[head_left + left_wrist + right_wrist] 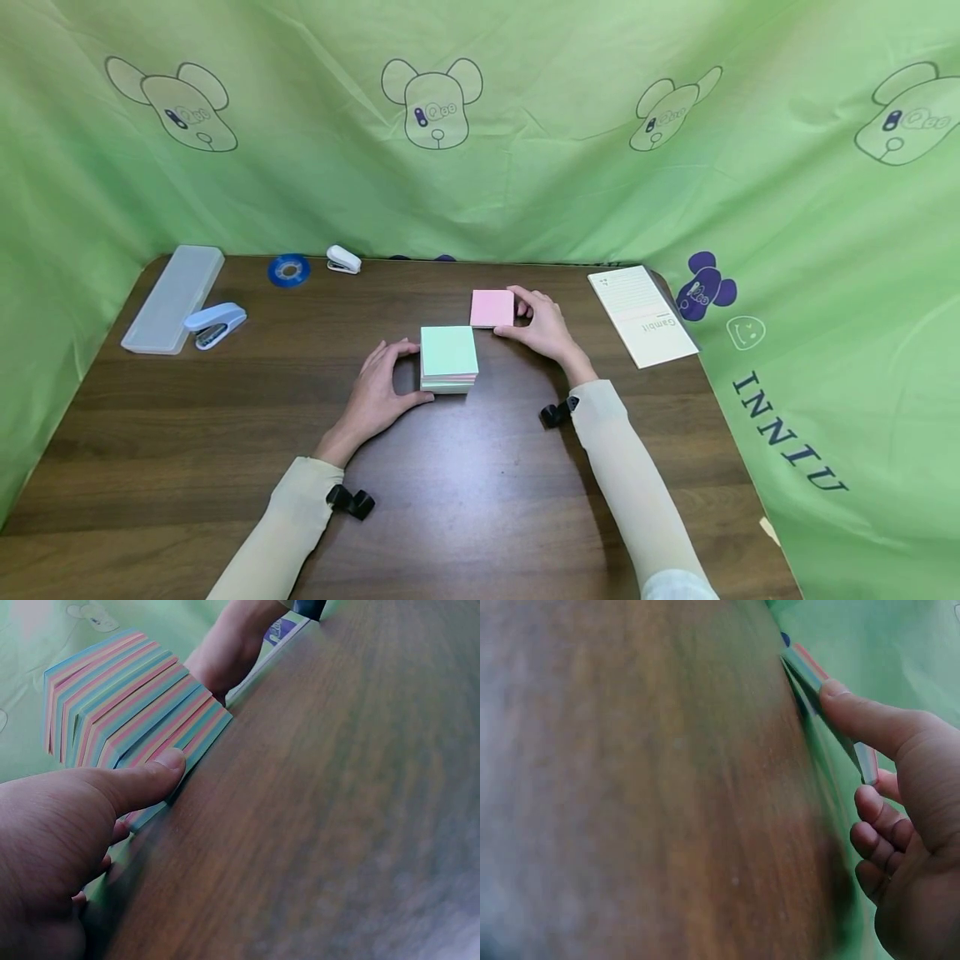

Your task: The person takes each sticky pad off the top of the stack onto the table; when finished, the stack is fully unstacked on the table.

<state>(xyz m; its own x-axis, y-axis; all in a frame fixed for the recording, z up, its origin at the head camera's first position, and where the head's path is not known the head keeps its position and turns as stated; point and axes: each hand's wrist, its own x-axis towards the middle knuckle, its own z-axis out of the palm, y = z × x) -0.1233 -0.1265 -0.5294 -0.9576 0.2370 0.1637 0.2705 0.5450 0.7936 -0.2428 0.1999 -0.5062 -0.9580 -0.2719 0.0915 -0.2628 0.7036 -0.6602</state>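
Note:
A tall stack of sticky notes point(448, 352) with a mint-green top sits mid-table. My left hand point(378, 396) grips it from the left, the thumb pressing the near side; in the left wrist view the stack point(139, 701) shows blue, pink and yellow layers. Just beyond and to the right is a thinner pad of sticky notes point(492, 308), pink on top. My right hand point(542, 327) pinches that pad by its right side between thumb and fingers. In the right wrist view the pad point(866, 761) is tilted and looks raised off the wood, with green beneath the pink.
Along the left back lie a pale pencil case point(174, 300), a light-blue stapler point(215, 323), a blue tape roll point(288, 270) and a small white stapler point(343, 259). A white notepad point(642, 317) lies at the right edge of the brown table point(450, 533). Green cloth point(525, 192) hangs behind.

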